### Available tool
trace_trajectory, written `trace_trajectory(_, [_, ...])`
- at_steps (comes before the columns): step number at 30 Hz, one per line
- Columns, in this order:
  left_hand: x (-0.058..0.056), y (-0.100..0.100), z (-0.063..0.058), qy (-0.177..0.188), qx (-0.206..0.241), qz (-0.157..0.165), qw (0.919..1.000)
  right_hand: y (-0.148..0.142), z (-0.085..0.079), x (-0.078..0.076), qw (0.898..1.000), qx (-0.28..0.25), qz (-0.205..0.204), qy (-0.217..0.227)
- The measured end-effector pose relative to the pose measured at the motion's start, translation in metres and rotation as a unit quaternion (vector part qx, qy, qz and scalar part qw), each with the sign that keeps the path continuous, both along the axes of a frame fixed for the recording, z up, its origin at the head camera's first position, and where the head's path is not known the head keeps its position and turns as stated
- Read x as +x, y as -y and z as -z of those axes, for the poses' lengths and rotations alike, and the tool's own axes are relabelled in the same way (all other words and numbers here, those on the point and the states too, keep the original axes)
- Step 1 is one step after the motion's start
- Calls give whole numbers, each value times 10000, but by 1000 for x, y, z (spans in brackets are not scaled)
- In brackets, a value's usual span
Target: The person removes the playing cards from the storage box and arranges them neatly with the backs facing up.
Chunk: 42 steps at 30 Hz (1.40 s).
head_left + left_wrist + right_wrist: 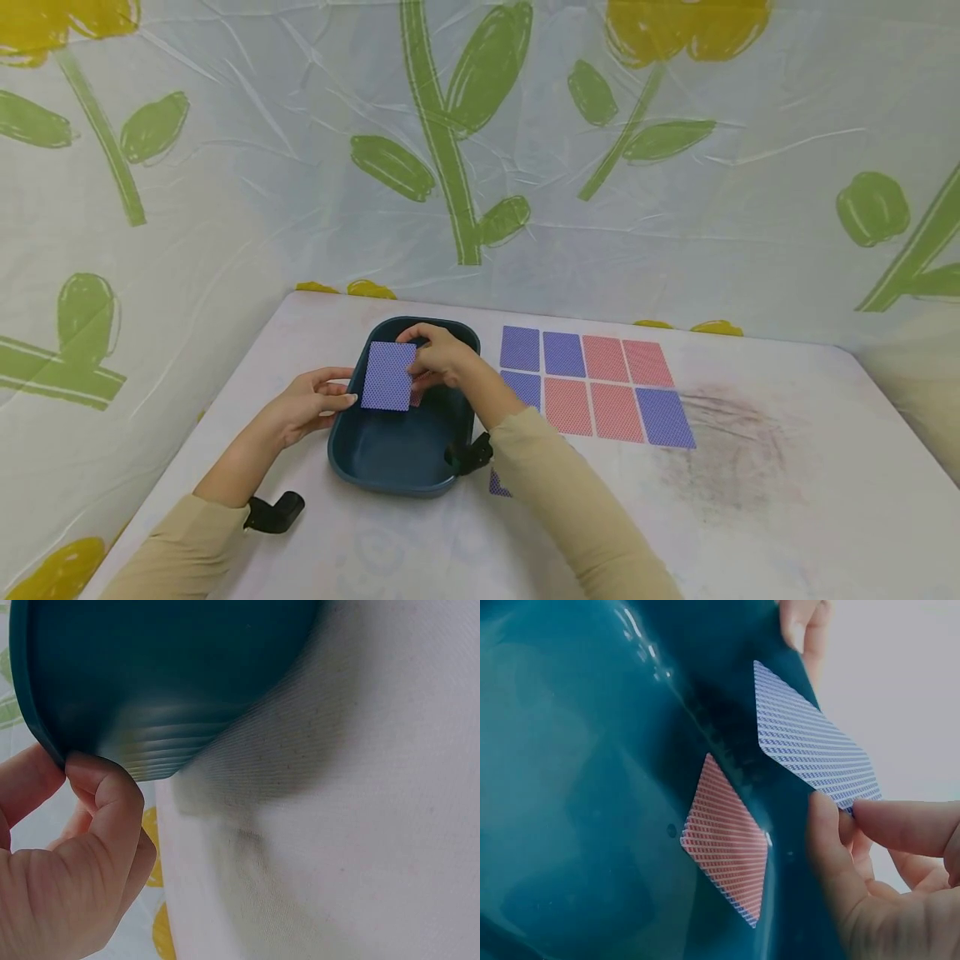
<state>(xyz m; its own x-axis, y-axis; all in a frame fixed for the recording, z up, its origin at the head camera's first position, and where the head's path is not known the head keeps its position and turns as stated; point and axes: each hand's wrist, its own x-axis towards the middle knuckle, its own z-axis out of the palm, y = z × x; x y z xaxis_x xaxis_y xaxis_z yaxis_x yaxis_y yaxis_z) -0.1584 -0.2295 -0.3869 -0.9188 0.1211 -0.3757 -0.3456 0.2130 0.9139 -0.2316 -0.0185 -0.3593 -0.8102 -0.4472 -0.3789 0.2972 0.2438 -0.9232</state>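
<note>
My right hand (442, 357) pinches a blue-backed playing card (388, 375) by its edge over the dark teal plastic basin (390, 454). The right wrist view shows the thumb and a finger at one corner of that blue card (810, 742). A red-backed card (726, 840) lies inside the basin, with a thin blue edge along its lower side. At the basin's left side my left hand (311, 404) holds the rim between thumb and fingers, as the left wrist view shows with the hand (82, 855) on the basin wall (180, 675).
Right of the basin, two rows of cards lie on the white table, blue-backed (564, 354) and red-backed (617, 411) mixed. A further blue card (498, 485) shows partly beneath the right forearm. A flower-patterned cloth (315, 167) stands behind the table.
</note>
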Motion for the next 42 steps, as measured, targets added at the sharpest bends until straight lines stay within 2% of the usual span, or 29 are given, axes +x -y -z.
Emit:
trace_trajectory(17, [-1, 1, 1, -24, -36, -10, 10000, -23, -9, 8, 9971, -705, -277, -16])
trace_trajectory(28, [0, 1, 0, -19, -22, -36, 10000, -47, -20, 13, 9965, -661, -444, -241])
trace_trajectory(42, [0, 0, -1, -12, -40, 16, 10000, -77, -29, 29, 9948, -539, -673, -541])
